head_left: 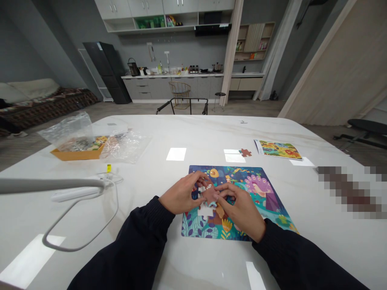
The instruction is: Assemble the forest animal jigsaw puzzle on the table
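A nearly filled jigsaw puzzle (219, 175) with a colourful animal picture lies on the white table in front of me. White gaps show in its left middle part. Over these gaps, a brown puzzle piece (208, 194) is between my two hands. My left hand (181, 195) curves around its left side, thumb and fingers at its edges. The fingers of my right hand (240, 207) pinch its right edge and partly cover it. Beyond the puzzle, a loose reddish-brown piece (246, 152) lies on the table.
A picture sheet (279, 149) lies at the back right. To the left stand an orange box (80, 155) with puzzle pieces and crumpled clear plastic (125, 145). A grey cable (116, 205) loops over the table (145, 173) near my left arm. Chairs stand beyond the far edge.
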A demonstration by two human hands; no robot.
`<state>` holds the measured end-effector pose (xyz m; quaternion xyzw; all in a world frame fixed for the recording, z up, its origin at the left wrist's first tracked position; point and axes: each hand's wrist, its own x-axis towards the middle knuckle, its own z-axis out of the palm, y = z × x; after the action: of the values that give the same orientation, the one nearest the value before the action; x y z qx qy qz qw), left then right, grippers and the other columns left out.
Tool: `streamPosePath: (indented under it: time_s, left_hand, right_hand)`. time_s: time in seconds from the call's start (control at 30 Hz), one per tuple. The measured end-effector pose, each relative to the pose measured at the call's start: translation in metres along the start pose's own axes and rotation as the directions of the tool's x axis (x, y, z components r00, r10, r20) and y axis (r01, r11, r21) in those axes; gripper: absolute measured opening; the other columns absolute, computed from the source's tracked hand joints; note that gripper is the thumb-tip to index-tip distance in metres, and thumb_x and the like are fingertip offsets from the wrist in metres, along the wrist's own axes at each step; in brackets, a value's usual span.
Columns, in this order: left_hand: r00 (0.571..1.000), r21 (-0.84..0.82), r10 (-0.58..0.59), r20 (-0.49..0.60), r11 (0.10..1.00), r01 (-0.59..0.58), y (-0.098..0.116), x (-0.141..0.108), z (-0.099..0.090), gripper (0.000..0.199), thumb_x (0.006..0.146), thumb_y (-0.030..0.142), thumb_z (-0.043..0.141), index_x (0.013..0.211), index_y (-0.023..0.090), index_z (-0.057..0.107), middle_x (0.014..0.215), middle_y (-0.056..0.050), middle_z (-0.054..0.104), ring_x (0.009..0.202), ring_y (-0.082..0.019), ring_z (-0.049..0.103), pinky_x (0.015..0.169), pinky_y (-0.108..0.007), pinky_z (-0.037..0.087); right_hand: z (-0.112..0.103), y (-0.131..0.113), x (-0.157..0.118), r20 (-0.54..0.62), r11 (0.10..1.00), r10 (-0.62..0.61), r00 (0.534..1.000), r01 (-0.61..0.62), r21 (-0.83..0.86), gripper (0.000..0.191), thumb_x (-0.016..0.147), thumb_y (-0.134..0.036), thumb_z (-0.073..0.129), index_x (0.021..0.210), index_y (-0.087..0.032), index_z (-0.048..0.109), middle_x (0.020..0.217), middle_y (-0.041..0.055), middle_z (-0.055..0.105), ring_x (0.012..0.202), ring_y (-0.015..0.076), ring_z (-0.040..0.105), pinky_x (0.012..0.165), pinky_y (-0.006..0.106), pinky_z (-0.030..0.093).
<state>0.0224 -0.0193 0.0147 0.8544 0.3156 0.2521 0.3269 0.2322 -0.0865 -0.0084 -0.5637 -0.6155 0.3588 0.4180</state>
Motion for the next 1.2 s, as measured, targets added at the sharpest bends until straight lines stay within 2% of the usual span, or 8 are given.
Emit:
streamPosePath:
  time_s: [0.2, 0.4, 0.57, 0.7, 0.8, 0.9, 1.0, 1.2]
  left_hand:
    - [1.0, 0.08, 0.024, -0.007, 0.996, -0.024, -0.002, -0.001, -0.004, 0.052, 0.077, 0.011, 0.07, 0.125, 0.023, 0.053, 0.114, -0.006, 0.068, 0.105, -0.023, 0.066, 0.094, -0.037, 0.055]
    - [0.999, 0.093, 0.033, 0.04, 0.995, -0.036, -0.003, -0.001, -0.009, 0.046, 0.078, 0.007, 0.066, 0.12, 0.024, 0.056, 0.117, -0.005, 0.068, 0.11, -0.023, 0.063, 0.096, -0.036, 0.053]
    - [0.999, 0.184, 0.007, -0.046, 0.983, 0.002, -0.01, -0.008, -0.021, 0.049, 0.081, 0.013, 0.067, 0.126, 0.023, 0.053, 0.121, -0.007, 0.064, 0.111, -0.024, 0.061, 0.099, -0.04, 0.051]
    - [0.996, 0.196, 0.036, -0.084, 0.98, -0.019, -0.011, -0.016, -0.015, 0.048, 0.08, 0.019, 0.072, 0.124, 0.021, 0.051, 0.119, -0.009, 0.06, 0.111, -0.027, 0.057, 0.099, -0.043, 0.049]
    - [0.994, 0.189, 0.012, -0.11, 0.982, 0.009, -0.006, -0.021, -0.005, 0.048, 0.076, 0.021, 0.076, 0.117, 0.021, 0.05, 0.115, -0.009, 0.059, 0.108, -0.028, 0.056, 0.095, -0.044, 0.049]
    - [0.991, 0.181, -0.031, -0.13, 0.982, 0.054, -0.001, -0.025, 0.002, 0.045, 0.073, 0.02, 0.077, 0.11, 0.022, 0.05, 0.112, -0.008, 0.059, 0.105, -0.028, 0.054, 0.092, -0.044, 0.047]
    - [0.993, 0.181, -0.033, -0.115, 0.982, 0.053, 0.001, -0.029, 0.004, 0.04, 0.075, 0.021, 0.077, 0.105, 0.023, 0.051, 0.11, -0.007, 0.061, 0.106, -0.028, 0.053, 0.093, -0.045, 0.044]
    - [0.997, 0.177, -0.044, -0.065, 0.983, 0.055, 0.0, -0.031, 0.004, 0.026, 0.079, 0.022, 0.076, 0.098, 0.025, 0.058, 0.107, -0.005, 0.066, 0.111, -0.03, 0.052, 0.096, -0.046, 0.041]
  right_hand:
    - [-0.002, -0.001, -0.002, -0.01, 0.98, -0.076, 0.997, 0.073, -0.183, 0.016, 0.089, -0.028, 0.067, 0.103, -0.02, 0.072, 0.092, 0.0055, 0.073, 0.086, 0.0228, 0.068, 0.082, 0.039, 0.053]
    - [-0.004, -0.002, -0.001, 0.061, 0.941, -0.155, 0.986, 0.167, -0.295, 0.018, 0.088, -0.022, 0.068, 0.105, -0.021, 0.073, 0.098, 0.0068, 0.07, 0.093, 0.0242, 0.063, 0.088, 0.042, 0.051]
    - [-0.005, -0.002, -0.001, 0.057, 0.938, -0.154, 0.986, 0.165, -0.304, 0.019, 0.086, -0.017, 0.069, 0.104, -0.022, 0.072, 0.1, 0.0061, 0.07, 0.093, 0.0238, 0.064, 0.087, 0.04, 0.051]
    - [-0.004, 0.0, -0.002, 0.051, 0.941, -0.157, 0.986, 0.165, -0.295, 0.018, 0.086, -0.019, 0.069, 0.104, -0.022, 0.071, 0.105, 0.0073, 0.071, 0.095, 0.0244, 0.065, 0.088, 0.041, 0.052]
    - [-0.004, 0.0, -0.002, 0.044, 0.934, -0.178, 0.983, 0.183, -0.306, 0.019, 0.087, -0.02, 0.068, 0.106, -0.023, 0.071, 0.107, 0.0076, 0.071, 0.098, 0.0254, 0.065, 0.087, 0.04, 0.053]
    - [-0.005, -0.002, -0.003, 0.026, 0.921, -0.187, 0.982, 0.185, -0.342, 0.018, 0.089, -0.022, 0.066, 0.106, -0.024, 0.07, 0.101, 0.007, 0.07, 0.088, 0.0238, 0.065, 0.078, 0.037, 0.054]
    - [-0.006, -0.004, -0.003, -0.012, 0.902, -0.209, 0.978, 0.188, -0.389, 0.012, 0.093, -0.027, 0.062, 0.102, -0.024, 0.07, 0.086, 0.005, 0.066, 0.073, 0.0211, 0.061, 0.067, 0.034, 0.052]
    - [-0.007, -0.003, -0.004, -0.033, 0.865, -0.234, 0.972, 0.192, -0.463, 0.012, 0.097, -0.034, 0.058, 0.096, -0.026, 0.067, 0.08, 0.0042, 0.063, 0.069, 0.0214, 0.059, 0.064, 0.034, 0.05]
